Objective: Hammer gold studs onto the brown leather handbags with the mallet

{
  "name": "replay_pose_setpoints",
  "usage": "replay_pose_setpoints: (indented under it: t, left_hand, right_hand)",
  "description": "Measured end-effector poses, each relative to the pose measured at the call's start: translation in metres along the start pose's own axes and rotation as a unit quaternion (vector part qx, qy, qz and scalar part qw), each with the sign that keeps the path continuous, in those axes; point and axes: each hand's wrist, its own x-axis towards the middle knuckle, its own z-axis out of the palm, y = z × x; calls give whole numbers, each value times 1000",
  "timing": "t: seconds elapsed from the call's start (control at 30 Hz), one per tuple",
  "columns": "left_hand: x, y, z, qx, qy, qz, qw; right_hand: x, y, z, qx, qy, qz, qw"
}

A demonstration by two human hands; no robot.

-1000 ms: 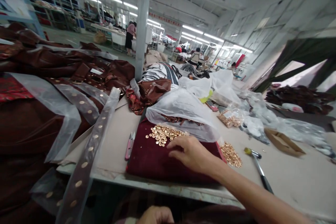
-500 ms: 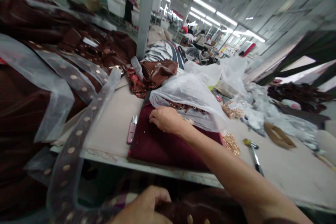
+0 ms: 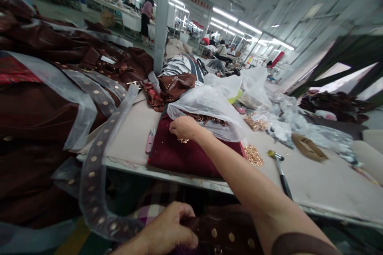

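Observation:
My left hand [image 3: 172, 223] is closed on a dark brown leather belt [image 3: 223, 231] with gold studs, low in front of the table edge. Farther up, my right hand [image 3: 183, 128] is over a maroon cloth pad [image 3: 176, 155], its fingers curled and pressed together; whatever they hold is hidden. Small gold pieces [image 3: 183, 140] show just beneath that hand. A thin white plastic bag [image 3: 206, 103] lies at the pad's far side, with brown studded straps [image 3: 206, 119] partly inside. Pink-handled thread snips [image 3: 150, 142] rest at the pad's left.
Right of the pad lie a heap of gold fittings [image 3: 253, 155] and a hammer [image 3: 280, 173]. Brown leather garments [image 3: 38, 107] pile up at left, where a studded strip [image 3: 95, 167] in clear film hangs over the table edge. A metal post [image 3: 162, 20] stands behind.
The view has shifted slightly. My right hand stays over the pad, and gold pieces now show beneath it. My left hand keeps its grip on the belt, of which more is visible.

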Motion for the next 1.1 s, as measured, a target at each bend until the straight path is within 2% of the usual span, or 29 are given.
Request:
replay_pose_setpoints:
  t: [0.07,0.13,0.27,0.37,0.43,0.5,0.67,0.9,1.1]
  left_hand:
    - [-2,3,1,3,-16,11,1000]
    - [-5,6,0,-4,-42,28,999]
    - [-8,11,-3,-20,-69,53,996]
    - [-10,14,-1,-14,-78,77,994]
    - [-11,16,3,4,-78,102,992]
    - [-12,18,9,23,-73,124,989]
    - [-11,16,21,62,-60,130,988]
    - [-10,16,29,71,-69,139,985]
    - [-18,14,42,90,-54,161,981]
  right_hand:
    - [-9,-3,-1,22,8,5,1000]
    - [-33,-8,-1,61,13,13,998]
    - [-114,-29,-1,165,2,44,985]
    - [-179,-53,2,265,-7,84,960]
    - [-211,-67,10,283,-15,99,954]
    - [-231,-76,19,253,-11,89,963]
    - [-250,-79,37,223,17,70,972]
    - [-260,-82,42,217,35,75,973]
    - [-264,-89,38,226,32,129,965]
